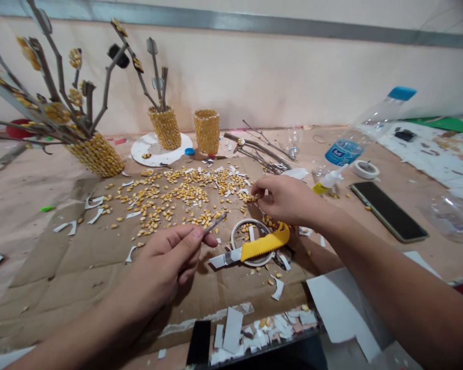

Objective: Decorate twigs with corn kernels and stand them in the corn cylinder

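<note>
My left hand (168,262) is closed on a thin grey twig (215,224) that points up and to the right over a sheet of brown cardboard (81,252). My right hand (283,199) reaches to the right edge of a spread of loose corn kernels (177,195), its fingertips pinched together at the kernels; what they hold is too small to make out. A yellow-handled utility knife (260,247) lies across a roll of tape (250,228) between my two hands.
Corn-covered cups (207,131) with twig branches stand at the back, one on a white plate (146,149). At right are a clear bottle (366,128), a glue bottle (327,181), a tape roll (366,169) and a black phone (388,210). Paper scraps (254,329) litter the front.
</note>
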Motion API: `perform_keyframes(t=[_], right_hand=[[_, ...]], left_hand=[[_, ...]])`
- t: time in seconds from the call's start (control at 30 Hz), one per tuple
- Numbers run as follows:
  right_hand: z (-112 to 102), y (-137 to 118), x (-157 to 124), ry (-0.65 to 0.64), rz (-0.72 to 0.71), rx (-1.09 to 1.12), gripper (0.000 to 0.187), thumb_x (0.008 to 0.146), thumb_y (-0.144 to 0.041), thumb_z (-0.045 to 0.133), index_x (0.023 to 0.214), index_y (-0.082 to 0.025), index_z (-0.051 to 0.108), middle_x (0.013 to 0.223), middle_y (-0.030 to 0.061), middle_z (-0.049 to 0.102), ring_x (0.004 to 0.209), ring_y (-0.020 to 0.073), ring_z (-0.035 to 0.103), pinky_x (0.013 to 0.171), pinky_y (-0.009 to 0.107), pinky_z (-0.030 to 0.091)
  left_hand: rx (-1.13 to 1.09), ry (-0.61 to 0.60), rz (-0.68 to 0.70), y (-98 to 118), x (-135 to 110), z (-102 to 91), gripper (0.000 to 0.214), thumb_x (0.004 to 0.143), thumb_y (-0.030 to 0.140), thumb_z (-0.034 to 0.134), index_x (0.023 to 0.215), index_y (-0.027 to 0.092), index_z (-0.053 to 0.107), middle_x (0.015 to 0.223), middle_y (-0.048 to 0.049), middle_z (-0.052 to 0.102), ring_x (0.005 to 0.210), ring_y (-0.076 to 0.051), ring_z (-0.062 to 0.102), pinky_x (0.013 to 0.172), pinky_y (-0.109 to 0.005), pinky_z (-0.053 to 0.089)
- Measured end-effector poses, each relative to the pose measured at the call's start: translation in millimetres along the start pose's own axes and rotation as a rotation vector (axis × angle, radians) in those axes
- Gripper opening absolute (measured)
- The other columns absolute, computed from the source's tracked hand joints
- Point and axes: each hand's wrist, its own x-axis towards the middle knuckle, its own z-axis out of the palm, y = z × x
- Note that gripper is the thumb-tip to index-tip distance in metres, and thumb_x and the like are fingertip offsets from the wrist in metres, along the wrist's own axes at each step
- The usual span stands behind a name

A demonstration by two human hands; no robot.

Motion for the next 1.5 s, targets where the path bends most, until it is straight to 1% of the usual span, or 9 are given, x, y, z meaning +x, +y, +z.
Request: perform_keyframes(t=[0.13,0.27,0.4,0.57,0.83,1.03,1.13,1.3,1.5], right_hand=[[4.0,-4.4,2.1,-0.041,-0.102,0.03,0.012,0.088,-0.015,0.068,0.092,-0.021,0.078,0.093,0.0049,0.076,0.083,0.0193,0.065,0.073,0.031,0.044],[8.3,-10.7,5.9,-0.082,-0.185,0.006,0.017,0.094,-0.015,0.066,0.094,-0.022,0.081,0.1,0.005,0.077,0.086,0.0191,0.067,0.076,0.031,0.044],[8.6,-12.1,7.1,-0.125,-0.2,-0.038,0.019,0.097,-0.015,0.065,0.099,-0.023,0.082,0.103,0.0059,0.078,0.09,0.0207,0.069,0.077,0.032,0.044],[8.3,-11.6,6.6,-0.104,-0.245,-0.021,0.019,0.096,-0.015,0.067,0.104,-0.023,0.082,0.104,0.0053,0.078,0.09,0.02,0.069,0.075,0.031,0.042],[15.2,-9.9,10.7,-0.16,-0.299,-0.082,0.017,0.099,-0.017,0.066,0.099,-0.024,0.082,0.098,0.0046,0.076,0.084,0.0192,0.066,0.069,0.031,0.036],[24.4,-10.7,14.2,-0.076,-0.274,-0.103,0.012,0.098,-0.011,0.06,0.097,-0.016,0.071,0.101,0.0115,0.074,0.083,0.0217,0.064,0.07,0.032,0.039],[20.3,-13.2,11.5,-0.01,-0.269,-0.027,0.013,0.101,-0.012,0.056,0.103,-0.017,0.068,0.098,0.0087,0.075,0.085,0.0203,0.066,0.073,0.03,0.044],[6.6,-26.0,-2.4,0.312,-0.469,0.343,0.009,0.096,-0.011,0.064,0.094,-0.02,0.067,0.085,0.0005,0.073,0.075,0.0144,0.065,0.073,0.028,0.051],[0.0,-47.2,-18.7,0.424,-0.571,0.344,0.01,0.1,-0.011,0.065,0.099,-0.021,0.067,0.092,0.0025,0.076,0.086,0.0159,0.072,0.079,0.029,0.057]], left_hand=[[0.01,-0.053,-0.055,0.2,2.7,-2.5,0.043,0.088,0.06,0.076,0.094,0.017,0.078,0.051,0.0091,0.038,0.042,-0.006,0.029,0.039,-0.016,0.022],[0.015,-0.038,-0.043,1.7,3.1,-1.3,0.044,0.085,0.06,0.078,0.091,0.016,0.077,0.051,0.0092,0.038,0.043,-0.005,0.029,0.04,-0.015,0.023],[0.027,-0.022,-0.032,1.7,0.9,1.2,0.041,0.087,0.057,0.076,0.091,0.016,0.077,0.049,0.0094,0.037,0.041,-0.005,0.027,0.038,-0.016,0.022],[0.017,-0.019,-0.038,0.3,-0.9,2.5,0.036,0.092,0.053,0.072,0.091,0.018,0.077,0.048,0.0092,0.038,0.041,-0.006,0.028,0.038,-0.016,0.023],[0.045,-0.015,0.002,-0.6,0.4,2.1,0.036,0.095,0.052,0.069,0.092,0.017,0.077,0.05,0.0082,0.039,0.043,-0.006,0.032,0.04,-0.015,0.024],[0.016,-0.07,-0.006,-3.5,2.4,-2.1,0.037,0.095,0.053,0.069,0.093,0.016,0.076,0.049,0.0084,0.04,0.042,-0.007,0.035,0.039,-0.016,0.028],[0.042,-0.073,0.008,-2.5,3.1,-2.9,0.036,0.098,0.051,0.067,0.093,0.016,0.076,0.048,0.0077,0.042,0.042,-0.007,0.035,0.041,-0.015,0.031],[0.043,-0.088,-0.023,-1.3,3.6,-1.3,0.039,0.097,0.054,0.066,0.094,0.017,0.076,0.045,0.0075,0.044,0.039,-0.008,0.033,0.038,-0.017,0.032],[0.05,-0.062,-0.047,-2.2,2.1,0.9,0.039,0.095,0.056,0.066,0.094,0.018,0.073,0.045,0.0084,0.044,0.037,-0.008,0.033,0.037,-0.018,0.033]])
